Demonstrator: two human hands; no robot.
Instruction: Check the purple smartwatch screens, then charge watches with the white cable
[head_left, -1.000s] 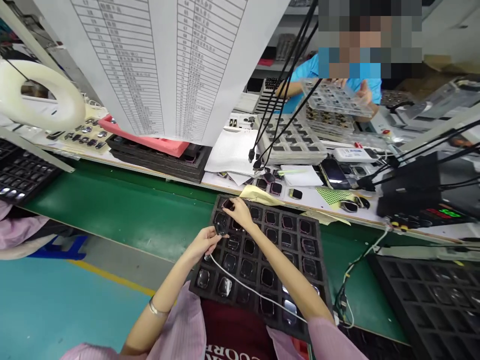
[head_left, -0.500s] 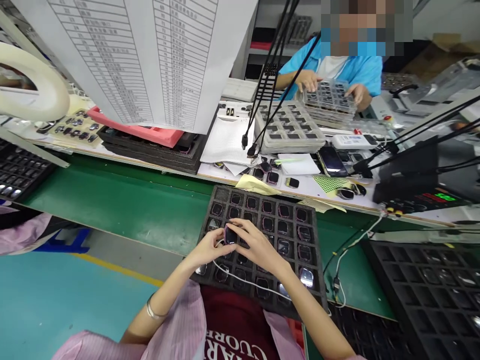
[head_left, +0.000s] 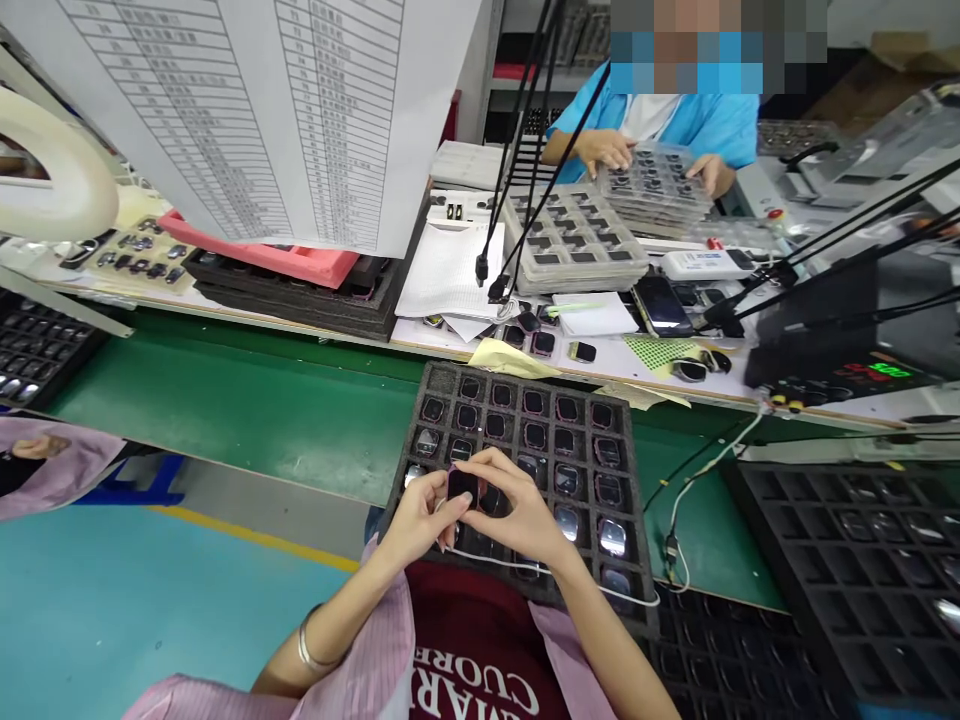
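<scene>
A smartwatch body (head_left: pixel 461 486) with a dark screen and purplish rim is held up between both hands, above the foam tray. My left hand (head_left: pixel 421 518) is closed on its left side, thumb on the lower screen. My right hand (head_left: pixel 521 510) pinches its right side, thumb and forefinger curved into a ring. A white cable (head_left: pixel 517 567) runs from under my left hand across the tray to the right; whether its end touches the watch is hidden. Below, the dark foam tray (head_left: pixel 411 425) holds rows of similar watch bodies, partly covered by my hands.
Across the bench, a co-worker in blue handles clear plastic trays (head_left: pixel 652 185). A power supply (head_left: pixel 847 330) with lit digits stands at right, beside hanging black cables (head_left: pixel 517 150). Another foam tray (head_left: pixel 810 590) lies lower right. A printed sheet (head_left: pixel 315 120) hangs at upper left.
The watch has turned, so its screen faces me more, and my left thumb has come onto it. Both hands sit slightly lower. The cable has shifted across the tray.
</scene>
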